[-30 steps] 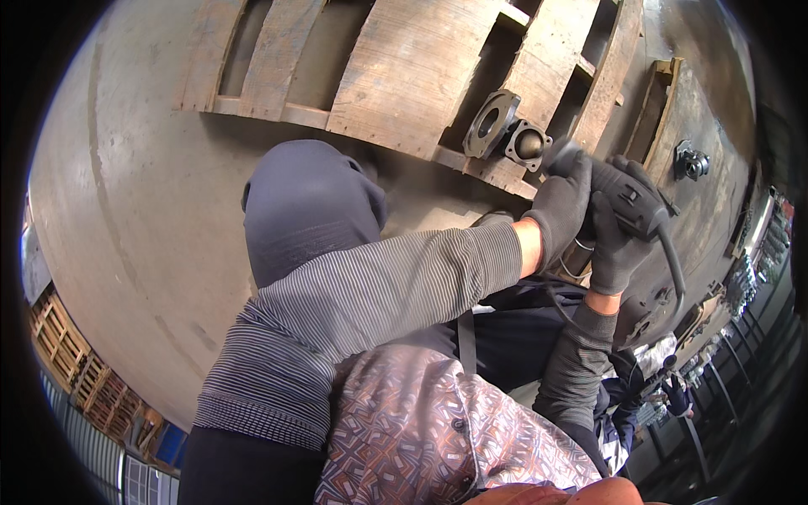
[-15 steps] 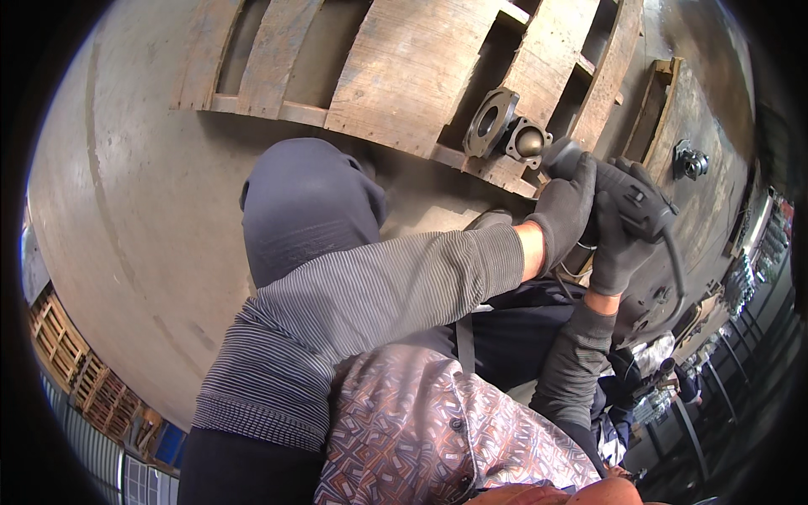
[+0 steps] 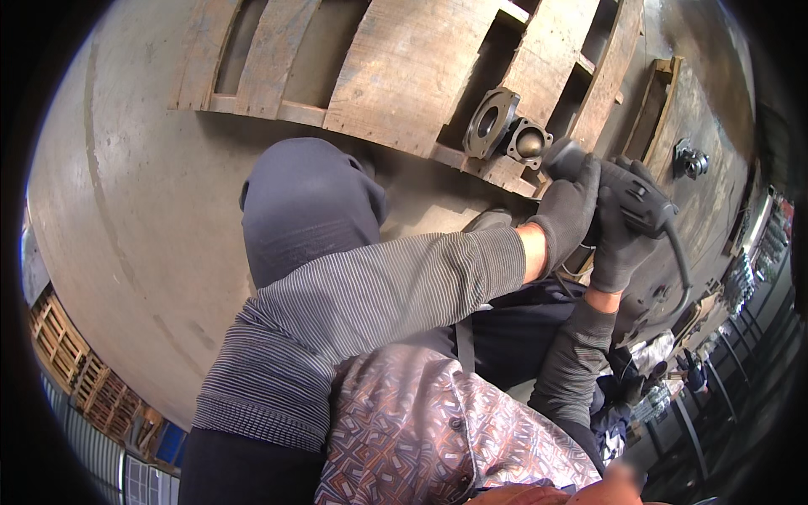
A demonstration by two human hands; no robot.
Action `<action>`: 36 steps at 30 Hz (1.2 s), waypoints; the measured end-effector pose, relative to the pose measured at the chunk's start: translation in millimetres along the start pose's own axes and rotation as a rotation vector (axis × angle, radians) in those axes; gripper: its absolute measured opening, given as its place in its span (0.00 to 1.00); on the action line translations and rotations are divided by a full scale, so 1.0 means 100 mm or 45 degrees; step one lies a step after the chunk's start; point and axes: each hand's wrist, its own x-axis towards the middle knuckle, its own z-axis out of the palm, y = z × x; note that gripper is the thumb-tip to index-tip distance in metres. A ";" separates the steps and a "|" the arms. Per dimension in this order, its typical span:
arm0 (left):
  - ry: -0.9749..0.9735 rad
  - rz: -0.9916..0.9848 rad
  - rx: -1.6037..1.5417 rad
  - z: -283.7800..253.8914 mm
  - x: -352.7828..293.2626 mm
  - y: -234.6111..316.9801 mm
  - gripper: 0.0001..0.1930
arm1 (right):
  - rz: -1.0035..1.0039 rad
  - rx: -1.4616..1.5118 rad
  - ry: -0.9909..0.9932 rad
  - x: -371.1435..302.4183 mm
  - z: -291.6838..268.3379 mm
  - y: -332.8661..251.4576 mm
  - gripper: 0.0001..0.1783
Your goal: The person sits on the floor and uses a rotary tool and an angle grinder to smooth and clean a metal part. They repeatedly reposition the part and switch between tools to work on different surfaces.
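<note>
Both gloved hands are on a dark corded power tool (image 3: 635,198). The left hand (image 3: 566,210) grips near the tool's head, its visible fingers close together and bent against the casing; the right hand (image 3: 619,240) clasps the rear body, with part of its fingers over the far side. The remaining fingers are hidden, so whether one presses a switch cannot be told. The split grip — one hand forward, one behind — presumably steadies the tool and guides its head.

The head lies just beside the square flange of a metal fitting (image 3: 528,145); contact cannot be confirmed. The fitting sits near the edge of a wooden pallet (image 3: 412,71), beside a larger ring-shaped flange (image 3: 488,124), a position probably chosen for easy reach. Neither hand holds the fitting; the pallet appears to be its support.

The cord (image 3: 680,261) bows out to the right, which likely keeps it off the work. A second metal fitting (image 3: 692,160) rests well apart, beyond the tool.
</note>
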 end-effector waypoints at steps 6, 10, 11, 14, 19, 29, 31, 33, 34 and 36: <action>-0.065 0.079 -0.065 0.01 -0.02 0.03 0.52 | -0.009 0.048 0.005 -0.01 0.00 -0.01 0.38; -0.073 -0.013 -0.011 0.00 -0.13 0.13 0.50 | 0.032 0.022 0.025 0.00 -0.04 -0.06 0.37; -0.114 -0.025 0.000 -0.02 -0.14 0.15 0.48 | 0.037 0.035 0.039 0.01 -0.04 -0.06 0.37; -0.175 -0.018 -0.014 -0.04 -0.15 0.18 0.46 | 0.031 0.069 0.057 0.01 -0.04 -0.06 0.37; -0.159 0.023 -0.038 0.00 -0.11 0.12 0.53 | 0.035 0.061 0.048 0.01 -0.05 -0.07 0.38; -0.063 -0.024 -0.030 -0.02 0.06 -0.02 0.52 | 0.022 0.030 -0.005 0.01 0.05 0.05 0.37; -0.048 -0.021 -0.077 -0.02 0.06 -0.02 0.53 | 0.101 0.077 0.002 0.01 0.05 0.05 0.36; -0.059 0.070 -0.125 -0.01 0.03 -0.02 0.53 | 0.028 0.024 -0.013 0.01 0.04 0.04 0.36; -0.016 0.133 0.138 -0.01 0.01 -0.03 0.53 | 0.021 0.162 0.015 0.01 0.03 0.03 0.36; -0.072 0.104 0.100 0.01 -0.02 -0.01 0.53 | 0.082 0.125 0.031 0.00 0.01 0.01 0.37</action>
